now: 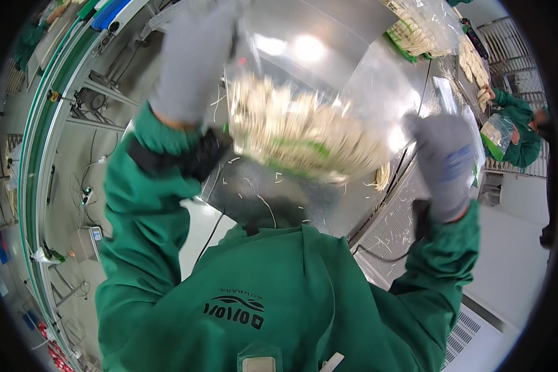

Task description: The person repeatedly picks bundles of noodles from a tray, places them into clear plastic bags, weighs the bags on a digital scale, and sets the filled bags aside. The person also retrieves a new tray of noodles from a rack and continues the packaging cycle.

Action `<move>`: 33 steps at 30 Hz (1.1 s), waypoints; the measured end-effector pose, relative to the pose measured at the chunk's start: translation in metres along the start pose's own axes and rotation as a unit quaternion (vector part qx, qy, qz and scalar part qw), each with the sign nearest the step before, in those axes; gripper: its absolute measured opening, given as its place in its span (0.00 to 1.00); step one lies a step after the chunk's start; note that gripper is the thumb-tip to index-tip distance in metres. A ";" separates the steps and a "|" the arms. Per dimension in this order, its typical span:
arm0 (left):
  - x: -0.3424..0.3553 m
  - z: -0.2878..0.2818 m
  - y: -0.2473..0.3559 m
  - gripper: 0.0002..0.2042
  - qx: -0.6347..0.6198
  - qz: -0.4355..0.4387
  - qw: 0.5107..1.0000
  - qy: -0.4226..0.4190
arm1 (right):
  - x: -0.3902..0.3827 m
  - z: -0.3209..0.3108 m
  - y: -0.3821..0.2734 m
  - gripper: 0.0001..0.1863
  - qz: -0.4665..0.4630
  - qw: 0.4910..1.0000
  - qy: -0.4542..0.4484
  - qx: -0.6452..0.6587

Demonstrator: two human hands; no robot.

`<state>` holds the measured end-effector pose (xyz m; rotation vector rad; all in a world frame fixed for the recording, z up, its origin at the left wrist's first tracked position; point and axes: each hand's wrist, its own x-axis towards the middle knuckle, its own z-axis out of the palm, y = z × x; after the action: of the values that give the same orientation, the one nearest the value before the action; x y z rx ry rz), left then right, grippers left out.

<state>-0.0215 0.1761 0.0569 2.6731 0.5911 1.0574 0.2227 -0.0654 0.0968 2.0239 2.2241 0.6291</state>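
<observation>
A clear plastic bag of enoki mushrooms [304, 124], with green print along its lower part, is held up above a shiny metal worktop [248, 192]. My left hand [195, 62], in a grey glove, is closed at the bag's upper left. At its other side my right hand [443, 161], also grey-gloved, is closed where the clear film stretches toward it. Both hands and the bag are smeared by motion, so single fingers do not show well. Loose pale mushroom strands lie scattered on the worktop below, with a small clump [382, 177] near its right side.
More bagged mushrooms [415, 31] lie at the far right. A co-worker in green [514, 127] stands on the right beside another bag [497, 133]. A perforated metal surface [384, 226] adjoins the worktop. A green-edged conveyor [34, 161] curves along the left.
</observation>
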 end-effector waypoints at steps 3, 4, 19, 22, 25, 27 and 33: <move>0.064 -0.021 -0.039 0.09 -0.148 -0.034 0.988 -0.022 | 0.058 -0.014 0.051 0.03 -0.012 0.987 0.161 -0.007; 0.084 -0.026 -0.050 0.09 -0.286 -0.138 0.948 -0.022 | 0.074 -0.012 0.061 0.05 -0.031 0.984 0.177 -0.001; 0.052 0.045 -0.054 0.12 -0.280 -0.255 0.915 0.141 | 0.005 0.297 0.007 0.23 0.641 0.531 -0.163 0.530; -0.010 0.052 -0.031 0.16 -0.353 -0.352 0.862 0.086 | -0.012 0.352 -0.028 0.22 0.642 0.494 -0.107 0.576; -0.077 0.066 -0.007 0.19 -0.433 -0.432 0.790 0.031 | -0.024 0.355 -0.034 0.22 0.613 0.495 -0.086 0.609; -0.116 0.072 0.006 0.20 -0.469 -0.500 0.728 0.014 | -0.037 0.325 -0.020 0.21 0.574 0.547 -0.049 0.608; -0.167 0.096 0.031 0.23 -0.482 -0.483 0.716 -0.148 | -0.067 0.188 -0.017 0.21 0.515 0.602 -0.073 0.606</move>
<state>-0.0574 0.0713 -0.1036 1.2298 0.8717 0.3753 0.2754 -0.0839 -0.0952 3.5958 0.9725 -1.5428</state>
